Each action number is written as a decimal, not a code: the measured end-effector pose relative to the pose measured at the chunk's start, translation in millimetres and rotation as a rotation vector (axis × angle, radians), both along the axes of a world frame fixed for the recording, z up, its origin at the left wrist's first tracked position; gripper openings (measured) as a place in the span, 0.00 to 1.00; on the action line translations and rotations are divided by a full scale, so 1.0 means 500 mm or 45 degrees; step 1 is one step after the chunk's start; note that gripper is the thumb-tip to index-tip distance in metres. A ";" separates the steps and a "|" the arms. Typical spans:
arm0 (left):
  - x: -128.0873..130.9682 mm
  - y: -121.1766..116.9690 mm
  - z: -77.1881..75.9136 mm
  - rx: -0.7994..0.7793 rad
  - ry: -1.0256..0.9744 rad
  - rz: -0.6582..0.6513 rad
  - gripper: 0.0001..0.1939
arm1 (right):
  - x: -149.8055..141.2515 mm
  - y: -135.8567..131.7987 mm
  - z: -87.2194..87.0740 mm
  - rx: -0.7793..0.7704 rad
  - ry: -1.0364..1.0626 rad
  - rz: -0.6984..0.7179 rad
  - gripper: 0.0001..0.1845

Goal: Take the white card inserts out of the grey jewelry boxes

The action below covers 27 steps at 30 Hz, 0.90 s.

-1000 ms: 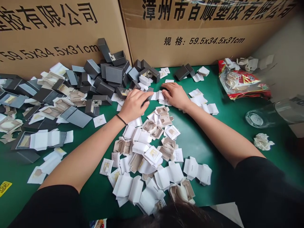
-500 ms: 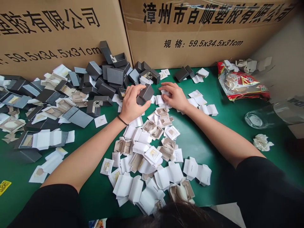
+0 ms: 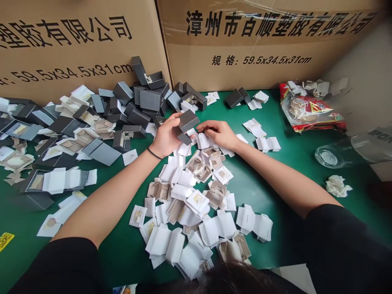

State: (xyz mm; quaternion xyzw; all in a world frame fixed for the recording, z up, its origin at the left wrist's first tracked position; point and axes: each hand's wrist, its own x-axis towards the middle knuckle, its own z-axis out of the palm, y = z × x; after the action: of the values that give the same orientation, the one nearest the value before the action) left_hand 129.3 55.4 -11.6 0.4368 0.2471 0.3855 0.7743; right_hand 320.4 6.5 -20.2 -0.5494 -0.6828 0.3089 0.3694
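My left hand (image 3: 168, 136) is closed around a small dark grey hinged box (image 3: 188, 119), raised over the table with its lid part hanging open. Close to it on the right, my right hand (image 3: 221, 134) lies low, its fingers reaching left over folded white card inserts (image 3: 203, 141) and touching them. I see no firm grip there; the undersides of the fingers are hidden. Below both hands a heap of white and beige card inserts (image 3: 186, 179) spreads toward me. A pile of similar dark boxes (image 3: 150, 99) stands behind my left hand.
Two large cardboard cartons (image 3: 263, 73) wall off the back of the green table (image 3: 294, 171). Off to the right are a red food packet (image 3: 312, 110), a clear plastic cup (image 3: 329, 156) and crumpled tissue (image 3: 337, 186). More boxes and inserts (image 3: 65, 179) cover the left side.
My left hand has lifted the dark box and turned it, so its lid now hangs open. My right hand has moved toward me, and the white inserts under it have shifted the same way.
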 end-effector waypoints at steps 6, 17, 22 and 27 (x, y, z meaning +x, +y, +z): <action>-0.005 -0.003 0.023 -0.409 -0.168 -0.255 0.08 | 0.002 0.002 -0.001 -0.021 0.132 -0.171 0.16; -0.008 0.008 0.013 -0.421 -0.214 -0.022 0.10 | -0.004 0.000 -0.010 0.094 0.051 -0.060 0.14; -0.006 0.006 0.012 -0.363 -0.197 0.011 0.12 | -0.011 -0.005 -0.013 0.265 0.137 -0.142 0.10; -0.004 0.004 0.013 -0.313 -0.198 -0.025 0.16 | -0.009 -0.005 -0.015 0.448 0.260 -0.246 0.10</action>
State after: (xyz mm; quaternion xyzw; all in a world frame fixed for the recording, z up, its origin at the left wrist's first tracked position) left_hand 127.5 57.1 -4.9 0.3100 0.2275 0.3775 0.8424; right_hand 315.8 4.1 -27.8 -0.5053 -0.6293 0.2023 0.5547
